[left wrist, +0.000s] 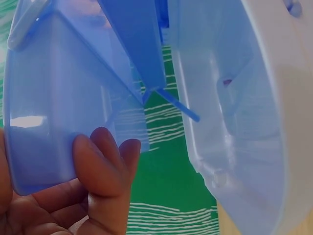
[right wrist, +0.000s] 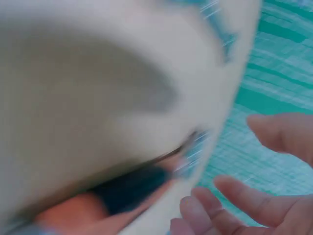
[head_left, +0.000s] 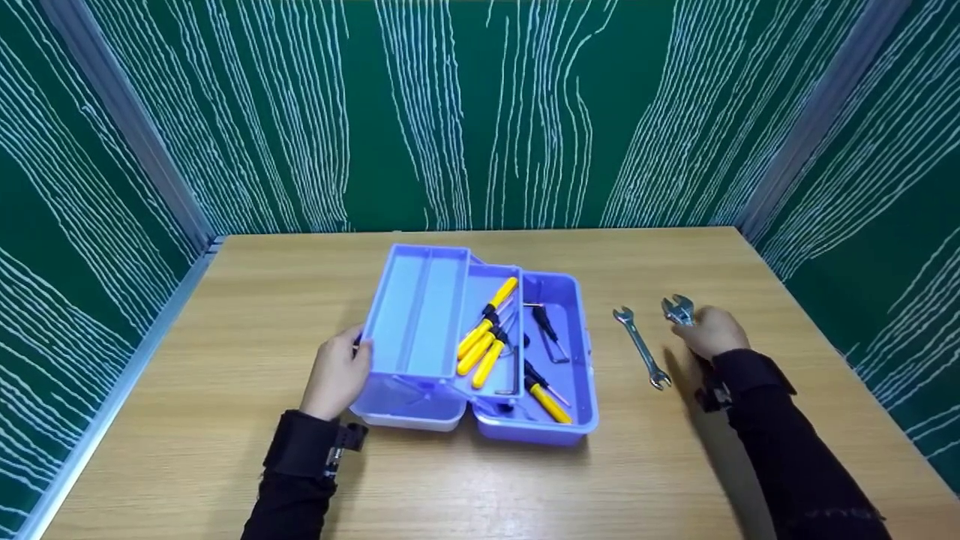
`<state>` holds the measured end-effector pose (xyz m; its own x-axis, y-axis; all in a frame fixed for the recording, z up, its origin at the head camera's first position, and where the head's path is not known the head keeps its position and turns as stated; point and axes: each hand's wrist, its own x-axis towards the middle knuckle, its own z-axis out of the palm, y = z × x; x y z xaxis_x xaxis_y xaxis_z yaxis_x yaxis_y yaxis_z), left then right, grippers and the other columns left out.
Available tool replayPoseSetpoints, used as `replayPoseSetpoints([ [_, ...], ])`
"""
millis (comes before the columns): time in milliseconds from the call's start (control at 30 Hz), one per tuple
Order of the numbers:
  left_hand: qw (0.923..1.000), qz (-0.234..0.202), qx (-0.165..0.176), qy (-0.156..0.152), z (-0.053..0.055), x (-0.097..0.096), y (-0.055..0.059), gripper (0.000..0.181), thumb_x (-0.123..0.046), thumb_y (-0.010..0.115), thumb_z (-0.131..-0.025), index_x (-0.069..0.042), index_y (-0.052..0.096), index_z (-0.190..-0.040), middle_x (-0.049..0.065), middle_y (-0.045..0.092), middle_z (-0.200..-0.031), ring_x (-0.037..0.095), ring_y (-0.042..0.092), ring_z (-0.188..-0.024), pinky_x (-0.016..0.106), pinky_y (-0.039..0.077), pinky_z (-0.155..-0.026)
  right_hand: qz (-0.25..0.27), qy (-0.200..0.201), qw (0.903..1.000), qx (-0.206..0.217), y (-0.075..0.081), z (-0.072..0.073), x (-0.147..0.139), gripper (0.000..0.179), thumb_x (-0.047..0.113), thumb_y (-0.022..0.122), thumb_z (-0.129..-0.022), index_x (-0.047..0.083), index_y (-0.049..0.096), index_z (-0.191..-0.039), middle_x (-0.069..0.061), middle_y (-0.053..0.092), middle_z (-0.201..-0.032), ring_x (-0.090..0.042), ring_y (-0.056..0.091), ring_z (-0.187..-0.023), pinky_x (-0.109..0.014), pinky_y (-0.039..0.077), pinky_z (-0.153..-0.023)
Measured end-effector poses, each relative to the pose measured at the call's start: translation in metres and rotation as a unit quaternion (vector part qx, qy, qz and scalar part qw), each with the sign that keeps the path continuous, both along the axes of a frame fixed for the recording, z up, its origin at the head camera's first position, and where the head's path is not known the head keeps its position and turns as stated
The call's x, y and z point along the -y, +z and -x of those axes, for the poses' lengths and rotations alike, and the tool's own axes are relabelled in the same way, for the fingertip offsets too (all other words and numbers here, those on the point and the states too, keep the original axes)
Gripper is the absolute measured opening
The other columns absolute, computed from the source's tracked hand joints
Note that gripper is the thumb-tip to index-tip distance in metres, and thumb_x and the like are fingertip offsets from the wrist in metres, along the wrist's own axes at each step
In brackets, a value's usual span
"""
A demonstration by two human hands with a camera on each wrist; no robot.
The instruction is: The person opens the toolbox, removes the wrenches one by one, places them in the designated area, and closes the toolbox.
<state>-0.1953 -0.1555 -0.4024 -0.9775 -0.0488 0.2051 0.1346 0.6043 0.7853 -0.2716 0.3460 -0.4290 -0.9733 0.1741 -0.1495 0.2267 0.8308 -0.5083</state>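
Note:
An open blue-violet toolbox (head_left: 581, 330) sits mid-table with its trays folded out. My left hand (head_left: 339, 371) holds the left end of the raised empty tray (head_left: 416, 307), thumb at its rim; the left wrist view shows my fingers (left wrist: 105, 166) curled under that tray (left wrist: 58, 98). My right hand (head_left: 712, 331) lies over the handle of an adjustable wrench (head_left: 678, 307), whose head pokes out beyond it. The right wrist view is blurred: my fingers (right wrist: 234, 193) are spread just above the dark and orange wrench handle (right wrist: 132, 188), not closed round it.
Yellow-handled screwdrivers (head_left: 484, 337) and hex keys (head_left: 551, 337) lie in the toolbox. An open-ended spanner (head_left: 641, 349) lies on the wooden table (head_left: 225, 300) between box and right hand. Green patterned walls enclose the table on three sides.

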Motion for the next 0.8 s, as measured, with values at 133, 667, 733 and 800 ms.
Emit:
replayPoseSetpoints([
  [133, 0.9998, -0.010, 0.015, 0.002, -0.001, 0.001, 0.000, 0.034, -0.006, 0.046, -0.092, 0.007, 0.053, -0.123, 0.016, 0.065, -0.091, 0.016, 0.055, -0.062, 0.027, 0.046, -0.053, 0.047, 0.060, 0.9951, -0.063, 0.013, -0.002, 0.029, 0.066, 0.040, 0.046, -0.093, -0.012, 0.037, -0.132, -0.033, 0.044, -0.127, -0.044, 0.044, -0.114, -0.053, 0.038, -0.095],
  [667, 0.9996, -0.017, 0.023, -0.006, -0.001, 0.001, 0.000, 0.036, -0.007, 0.045, -0.093, 0.007, 0.050, -0.126, 0.017, 0.064, -0.098, 0.021, 0.060, -0.076, 0.029, 0.049, -0.061, 0.218, 0.127, 0.9650, -0.073, -0.012, -0.029, 0.116, 0.053, 0.032, 0.046, -0.096, -0.005, 0.042, -0.133, -0.024, 0.052, -0.127, -0.033, 0.055, -0.108, -0.041, 0.047, -0.090],
  [733, 0.9994, -0.022, 0.027, -0.008, -0.001, 0.001, -0.001, 0.037, -0.008, 0.045, -0.094, 0.007, 0.049, -0.127, 0.016, 0.064, -0.096, 0.020, 0.059, -0.074, 0.028, 0.048, -0.060, 0.229, 0.121, 0.9629, -0.074, -0.016, -0.031, 0.120, 0.049, 0.027, 0.046, -0.095, -0.004, 0.043, -0.133, -0.022, 0.052, -0.127, -0.031, 0.054, -0.109, -0.039, 0.047, -0.089],
  [800, 0.9992, -0.027, 0.029, -0.007, -0.001, 0.001, -0.001, 0.037, -0.009, 0.045, -0.094, 0.006, 0.049, -0.127, 0.015, 0.063, -0.094, 0.019, 0.058, -0.074, 0.028, 0.048, -0.061, 0.235, 0.116, 0.9622, -0.075, -0.021, -0.032, 0.123, 0.047, 0.024, 0.047, -0.095, -0.003, 0.043, -0.134, -0.022, 0.052, -0.126, -0.030, 0.054, -0.109, -0.038, 0.047, -0.088],
])
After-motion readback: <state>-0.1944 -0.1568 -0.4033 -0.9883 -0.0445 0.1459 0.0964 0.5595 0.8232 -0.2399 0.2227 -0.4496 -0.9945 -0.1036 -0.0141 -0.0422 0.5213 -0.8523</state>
